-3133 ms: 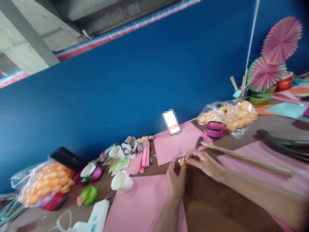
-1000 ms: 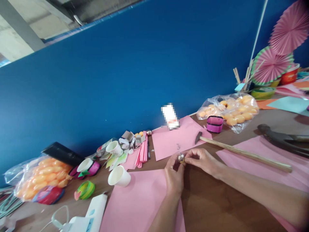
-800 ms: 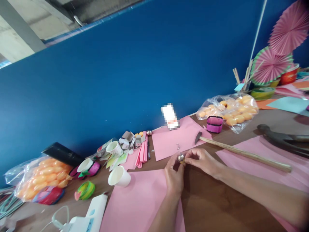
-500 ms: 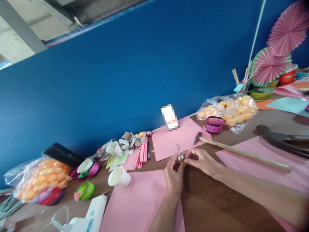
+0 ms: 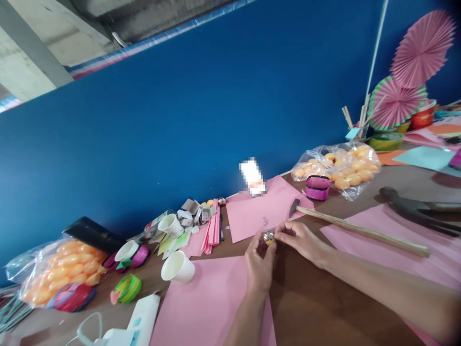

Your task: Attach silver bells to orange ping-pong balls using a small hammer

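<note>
Silver-and-yellow ball (image 5: 268,237) sits left of the wooden-handled hammer (image 5: 360,228) and slightly nearer than its head. Nearest, well left of the hammer, lies a pink sheet (image 5: 201,302), with a white cup (image 5: 178,267) at its far edge. Left of the hammer, the left hand (image 5: 260,263) curls thumb and fingers around the ball, probably to steady it. Just nearer than the hammer's handle, the right hand (image 5: 301,240) pinches its fingertips together at the ball's right side, presumably for fine handling; I cannot tell whether they grip anything. The ball's silver face points upward, yellow beneath; being round, it shows no clear long axis. Left of the hammer's head and beyond, a second pink sheet (image 5: 257,214) reaches toward the blue wall (image 5: 180,105).
</note>
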`<move>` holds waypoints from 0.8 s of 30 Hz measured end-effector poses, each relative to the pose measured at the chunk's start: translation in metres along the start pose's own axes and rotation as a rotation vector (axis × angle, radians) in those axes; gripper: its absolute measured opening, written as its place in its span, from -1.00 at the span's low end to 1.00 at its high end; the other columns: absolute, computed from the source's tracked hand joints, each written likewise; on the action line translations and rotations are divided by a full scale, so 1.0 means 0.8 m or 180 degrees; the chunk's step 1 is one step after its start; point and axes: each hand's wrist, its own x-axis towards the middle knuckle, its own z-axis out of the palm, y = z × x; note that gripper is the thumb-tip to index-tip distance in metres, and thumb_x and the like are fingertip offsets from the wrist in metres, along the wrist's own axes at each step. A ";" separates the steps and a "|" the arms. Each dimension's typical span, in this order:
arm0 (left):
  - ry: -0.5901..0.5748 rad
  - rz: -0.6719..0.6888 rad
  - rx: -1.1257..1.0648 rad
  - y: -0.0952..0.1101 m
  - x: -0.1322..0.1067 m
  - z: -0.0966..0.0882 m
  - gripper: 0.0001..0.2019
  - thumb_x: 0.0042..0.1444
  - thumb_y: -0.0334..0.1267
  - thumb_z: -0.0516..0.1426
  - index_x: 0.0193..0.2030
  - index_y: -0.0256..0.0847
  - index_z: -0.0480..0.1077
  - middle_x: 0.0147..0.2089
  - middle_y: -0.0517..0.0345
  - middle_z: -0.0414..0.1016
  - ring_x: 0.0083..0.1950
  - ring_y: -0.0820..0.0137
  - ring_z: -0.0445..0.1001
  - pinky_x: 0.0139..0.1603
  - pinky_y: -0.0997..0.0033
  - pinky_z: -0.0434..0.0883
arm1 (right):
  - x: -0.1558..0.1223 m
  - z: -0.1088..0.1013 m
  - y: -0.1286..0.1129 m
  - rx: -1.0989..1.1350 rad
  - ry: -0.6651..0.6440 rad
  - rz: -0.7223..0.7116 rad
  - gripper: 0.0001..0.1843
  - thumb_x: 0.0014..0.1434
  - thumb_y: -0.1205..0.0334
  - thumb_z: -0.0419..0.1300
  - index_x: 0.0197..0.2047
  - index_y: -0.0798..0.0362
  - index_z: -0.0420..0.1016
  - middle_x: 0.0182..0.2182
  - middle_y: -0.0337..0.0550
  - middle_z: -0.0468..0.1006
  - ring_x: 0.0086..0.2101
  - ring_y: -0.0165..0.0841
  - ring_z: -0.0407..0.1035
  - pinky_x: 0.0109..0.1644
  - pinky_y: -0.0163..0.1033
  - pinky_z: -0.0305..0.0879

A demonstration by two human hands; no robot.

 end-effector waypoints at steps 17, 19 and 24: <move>0.0039 0.0054 -0.0106 -0.001 0.002 -0.005 -0.66 0.07 -0.16 0.09 -0.03 -0.23 0.37 -0.07 -0.01 0.48 -0.03 0.26 0.44 0.00 0.27 0.36 | -0.013 0.007 -0.011 -0.0399 -0.0179 -0.0661 -0.71 0.08 0.17 0.16 -0.09 -0.02 0.40 -0.16 -0.11 0.49 -0.18 -0.27 0.38 -0.09 -0.19 0.33; -0.0032 -0.0131 -0.0345 0.002 0.001 -0.005 -0.65 0.09 -0.11 0.07 -0.04 -0.22 0.37 -0.09 -0.02 0.49 -0.08 0.27 0.46 -0.07 0.29 0.40 | -0.014 0.008 -0.014 -0.0435 -0.0204 -0.0727 -0.72 0.10 0.18 0.14 -0.08 -0.02 0.39 -0.16 -0.11 0.48 -0.17 -0.27 0.37 -0.06 -0.18 0.31; -0.0042 -0.0386 -0.0723 -0.001 0.001 -0.007 -0.63 0.08 0.00 0.03 -0.11 -0.23 0.40 -0.16 -0.02 0.50 -0.19 0.30 0.49 -0.20 0.34 0.44 | -0.016 0.009 -0.014 -0.0426 -0.0244 -0.0927 -0.73 0.09 0.23 0.15 -0.09 -0.04 0.40 -0.13 -0.11 0.44 -0.14 -0.28 0.35 -0.10 -0.21 0.33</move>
